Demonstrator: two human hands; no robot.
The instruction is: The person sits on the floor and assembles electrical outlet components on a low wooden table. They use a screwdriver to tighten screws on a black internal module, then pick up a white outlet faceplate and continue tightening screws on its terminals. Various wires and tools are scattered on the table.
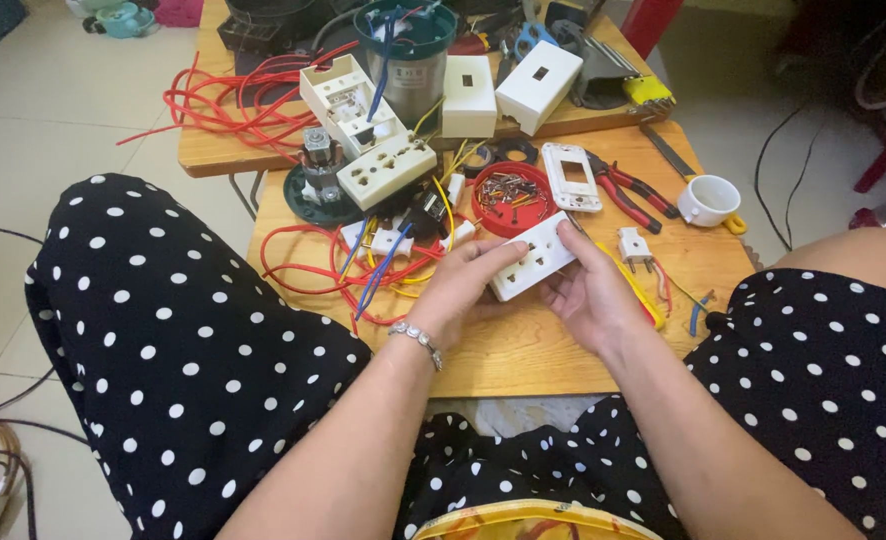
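At frame centre both the left hand point(463, 285) and the right hand point(588, 290) clamp a white socket plate point(530, 256) just above the table point(523, 350); a steady, level two-sided grip would best keep it from slipping

Home electrical-repair corner, floor level.
Low wooden worktop point(523, 350) on tiled floor point(53, 130), strewn with red wires point(233, 100), socket plates point(386, 172), pliers point(631, 190).

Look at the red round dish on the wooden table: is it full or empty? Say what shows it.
Partly filled. The red round dish holds a loose heap of small metal screws, with bare red rim and floor showing around them; it sits behind the white socket plate both hands hold.
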